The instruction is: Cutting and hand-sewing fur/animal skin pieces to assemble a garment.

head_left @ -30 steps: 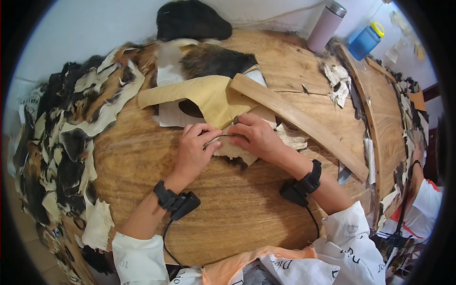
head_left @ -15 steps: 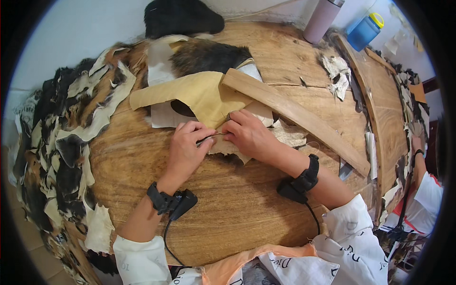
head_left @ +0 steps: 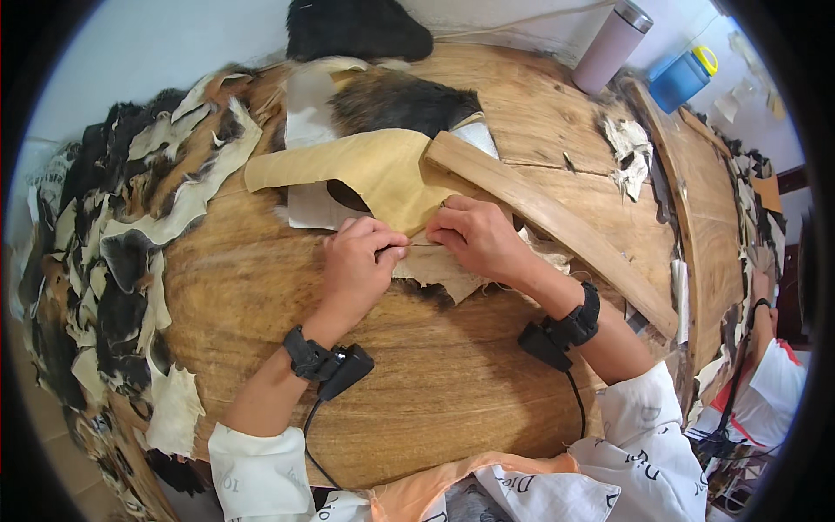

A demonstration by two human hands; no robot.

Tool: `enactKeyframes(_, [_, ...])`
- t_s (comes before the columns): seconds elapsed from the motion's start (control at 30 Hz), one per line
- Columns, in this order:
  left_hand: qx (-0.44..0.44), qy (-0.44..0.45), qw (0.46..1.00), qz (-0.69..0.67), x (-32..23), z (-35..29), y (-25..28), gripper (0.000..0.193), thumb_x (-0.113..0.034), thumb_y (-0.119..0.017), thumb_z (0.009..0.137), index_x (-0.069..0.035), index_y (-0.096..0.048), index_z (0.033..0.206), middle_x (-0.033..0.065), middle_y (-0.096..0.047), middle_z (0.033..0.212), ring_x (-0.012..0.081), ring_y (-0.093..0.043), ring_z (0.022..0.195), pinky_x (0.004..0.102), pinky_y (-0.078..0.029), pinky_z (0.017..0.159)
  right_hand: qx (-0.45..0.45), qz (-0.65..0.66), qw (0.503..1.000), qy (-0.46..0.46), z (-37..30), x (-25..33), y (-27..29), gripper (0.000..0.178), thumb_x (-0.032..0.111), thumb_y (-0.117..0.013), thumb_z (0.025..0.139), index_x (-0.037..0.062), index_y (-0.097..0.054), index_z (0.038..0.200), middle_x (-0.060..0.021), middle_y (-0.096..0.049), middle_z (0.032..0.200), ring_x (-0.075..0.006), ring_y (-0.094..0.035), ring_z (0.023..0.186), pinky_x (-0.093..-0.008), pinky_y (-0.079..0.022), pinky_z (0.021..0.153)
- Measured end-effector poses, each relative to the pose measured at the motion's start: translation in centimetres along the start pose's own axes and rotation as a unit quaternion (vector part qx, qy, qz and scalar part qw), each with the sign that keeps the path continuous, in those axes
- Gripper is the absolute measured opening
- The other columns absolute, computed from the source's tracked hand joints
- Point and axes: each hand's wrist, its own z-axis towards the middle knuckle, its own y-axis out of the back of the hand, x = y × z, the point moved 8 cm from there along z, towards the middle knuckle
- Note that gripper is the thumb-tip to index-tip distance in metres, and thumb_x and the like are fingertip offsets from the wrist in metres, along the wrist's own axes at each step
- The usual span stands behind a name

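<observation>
My left hand [head_left: 361, 261] pinches the edge of a pale, ragged piece of hide [head_left: 442, 271], its fingers closed. A sliver of something dark shows between its thumb and fingers, mostly hidden. Close by on the right, my right hand [head_left: 480, 237] grips the same hide with thumb and fingertips; a ring sits on one finger. Just beyond both hands lies a curved yellow-tan sheet [head_left: 361, 170], its lower tip reaching down between them. One end of a wooden bar [head_left: 557, 233] rests on that sheet, and the bar slants toward the near right.
Dark brown fur [head_left: 396, 100] lies behind the sheet, with a black fur piece [head_left: 357, 30] farther back. Hide scraps [head_left: 165, 226] heap along the left edge. A pink flask [head_left: 612, 48] and a blue bottle [head_left: 683, 80] stand far right. Another person's arm [head_left: 764, 309] shows at right.
The dark, thin tool that showed in my left hand is now mostly hidden. My hands have drawn slightly apart along the hide's edge. The view has shifted a little.
</observation>
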Motion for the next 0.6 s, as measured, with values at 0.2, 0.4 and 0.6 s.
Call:
enactKeyframes(0.2, [-0.015,0.016,1.0,-0.02,0.1,-0.2,-0.1,0.007,-0.008,-0.067,0.072,-0.005,-0.068,0.079,0.0057,-0.061,0.082,0.0223,-0.055,0.082,0.0328,-0.044,0.074,0.018,-0.012,1.0,0.006,0.1,0.6,0.2,0.005,0.005,-0.06,0.074,0.0042,-0.063,0.078,-0.0118,-0.056,0.072,-0.0322,-0.057,0.068,-0.0391,-0.046,0.06])
enactKeyframes(0.4, [-0.037,-0.015,0.999,-0.03,0.3,-0.3,0.0,0.009,-0.004,-0.064,0.07,-0.006,-0.068,0.078,0.0049,-0.062,0.08,0.0227,-0.056,0.08,0.0326,-0.044,0.074,0.047,-0.092,0.994,0.032,0.4,1.4,-0.1,0.004,0.002,-0.061,0.075,0.0034,-0.062,0.079,-0.0101,-0.051,0.073,-0.0292,-0.054,0.071,-0.0372,-0.044,0.061])
enactKeyframes(0.6, [-0.06,-0.027,0.998,0.001,0.3,-0.6,0.1,0.014,0.0,-0.059,0.069,-0.007,-0.068,0.077,0.0047,-0.064,0.082,0.0229,-0.056,0.079,0.0339,-0.045,0.071,0.03,-0.207,0.968,0.14,1.1,3.0,-1.7,0.016,0.013,-0.058,0.073,0.0002,-0.052,0.081,-0.0112,-0.049,0.075,-0.0279,-0.05,0.071,-0.0361,-0.043,0.066])
